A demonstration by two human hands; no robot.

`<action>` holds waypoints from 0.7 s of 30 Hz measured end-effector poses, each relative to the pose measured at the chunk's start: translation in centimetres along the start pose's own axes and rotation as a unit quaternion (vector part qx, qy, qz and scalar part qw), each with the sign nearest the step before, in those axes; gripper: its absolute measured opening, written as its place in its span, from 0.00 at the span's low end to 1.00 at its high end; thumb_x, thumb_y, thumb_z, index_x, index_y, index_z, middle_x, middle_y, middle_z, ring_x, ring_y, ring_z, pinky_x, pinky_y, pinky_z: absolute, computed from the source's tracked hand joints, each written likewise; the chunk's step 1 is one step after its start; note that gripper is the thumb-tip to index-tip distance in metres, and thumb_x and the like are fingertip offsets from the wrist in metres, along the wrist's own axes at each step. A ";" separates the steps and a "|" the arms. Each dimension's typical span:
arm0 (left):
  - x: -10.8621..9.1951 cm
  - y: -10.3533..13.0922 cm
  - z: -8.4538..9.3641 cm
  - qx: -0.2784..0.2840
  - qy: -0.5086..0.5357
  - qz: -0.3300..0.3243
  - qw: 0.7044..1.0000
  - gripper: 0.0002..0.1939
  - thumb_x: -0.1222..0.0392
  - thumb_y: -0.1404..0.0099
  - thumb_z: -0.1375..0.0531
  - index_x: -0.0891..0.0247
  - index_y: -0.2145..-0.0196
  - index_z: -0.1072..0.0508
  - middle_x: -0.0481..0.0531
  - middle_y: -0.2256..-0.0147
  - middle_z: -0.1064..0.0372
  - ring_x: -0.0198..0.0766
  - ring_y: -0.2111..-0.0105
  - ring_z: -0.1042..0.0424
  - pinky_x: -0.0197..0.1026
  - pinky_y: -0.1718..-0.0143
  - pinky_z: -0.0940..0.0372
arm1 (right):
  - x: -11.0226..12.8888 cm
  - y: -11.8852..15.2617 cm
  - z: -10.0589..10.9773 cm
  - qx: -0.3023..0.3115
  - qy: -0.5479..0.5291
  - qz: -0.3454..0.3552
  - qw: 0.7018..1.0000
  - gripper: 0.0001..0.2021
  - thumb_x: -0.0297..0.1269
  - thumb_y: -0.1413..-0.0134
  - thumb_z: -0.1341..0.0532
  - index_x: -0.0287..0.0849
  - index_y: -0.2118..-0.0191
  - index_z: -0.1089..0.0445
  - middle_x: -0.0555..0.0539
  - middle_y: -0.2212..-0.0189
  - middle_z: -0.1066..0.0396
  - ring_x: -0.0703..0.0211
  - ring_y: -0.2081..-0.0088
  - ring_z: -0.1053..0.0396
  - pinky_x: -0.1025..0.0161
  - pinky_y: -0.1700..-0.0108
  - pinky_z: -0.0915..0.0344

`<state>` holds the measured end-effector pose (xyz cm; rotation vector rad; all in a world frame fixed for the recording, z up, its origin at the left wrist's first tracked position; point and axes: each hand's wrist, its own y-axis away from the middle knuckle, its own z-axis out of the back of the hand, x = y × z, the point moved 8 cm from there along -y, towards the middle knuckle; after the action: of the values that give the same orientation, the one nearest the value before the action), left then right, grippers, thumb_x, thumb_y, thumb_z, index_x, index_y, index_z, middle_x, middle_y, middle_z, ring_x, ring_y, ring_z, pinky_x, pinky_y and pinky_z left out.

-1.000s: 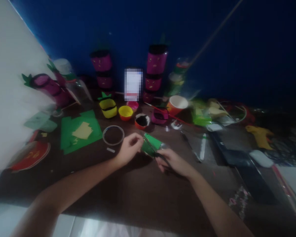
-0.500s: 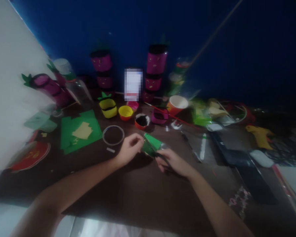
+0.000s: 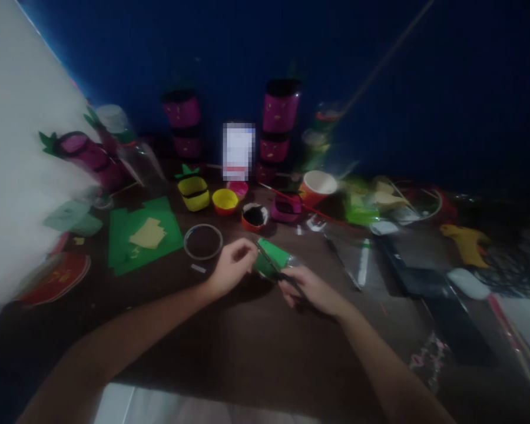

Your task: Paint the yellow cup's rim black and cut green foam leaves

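Near the middle of the table, my right hand point(image 3: 307, 285) is closed around dark-handled scissors point(image 3: 270, 259). Their blades point up and left, over a small green piece of craft sheet point(image 3: 274, 252). My left hand point(image 3: 236, 262) is closed in a pinch at the left side of that green piece, close to the blade tips. Its fingertips partly hide what they hold. A clear round lid or ring point(image 3: 203, 242) lies just left of my left hand. Beyond my hands stands a small cup with black inside point(image 3: 254, 217).
Green sheets point(image 3: 168, 235) with yellow scraps point(image 3: 148, 234) lie left. Yellow, red and purple pots and a lit phone point(image 3: 238, 152) stand behind. To the right are a pen point(image 3: 342, 262), a white marker point(image 3: 364, 263), a dark flat object point(image 3: 450, 312) and a yellow glue gun point(image 3: 466, 242).
Both hands stay in nearly the same place on the green piece. The scissors' handles look closer together than before. The picture is slightly darker.
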<state>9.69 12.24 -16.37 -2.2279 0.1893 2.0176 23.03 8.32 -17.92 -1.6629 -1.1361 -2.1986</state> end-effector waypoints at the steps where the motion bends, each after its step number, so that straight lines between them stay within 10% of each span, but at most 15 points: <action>1: 0.1 0.0 0.0 -0.001 -0.001 0.001 1.000 0.11 0.55 0.42 0.43 0.65 0.76 0.36 0.42 0.81 0.42 0.26 0.82 0.42 0.32 0.79 0.45 | 0.0 0.0 0.0 0.003 -0.001 0.000 1.000 0.20 0.52 0.51 0.43 0.41 0.80 0.44 0.55 0.87 0.41 0.71 0.86 0.48 0.72 0.85 0.49; 21: -0.1 -0.1 0.1 -0.010 -0.034 0.003 0.999 0.09 0.57 0.42 0.44 0.64 0.76 0.36 0.43 0.80 0.42 0.28 0.80 0.42 0.33 0.77 0.45 | 0.2 0.1 0.7 -0.018 0.006 0.010 1.000 0.22 0.55 0.53 0.42 0.40 0.80 0.43 0.54 0.88 0.39 0.72 0.87 0.48 0.72 0.86 0.51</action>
<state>9.61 12.33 -16.28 -2.1694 0.1714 2.1027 23.52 8.71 -17.59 -1.6652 -1.0794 -2.2268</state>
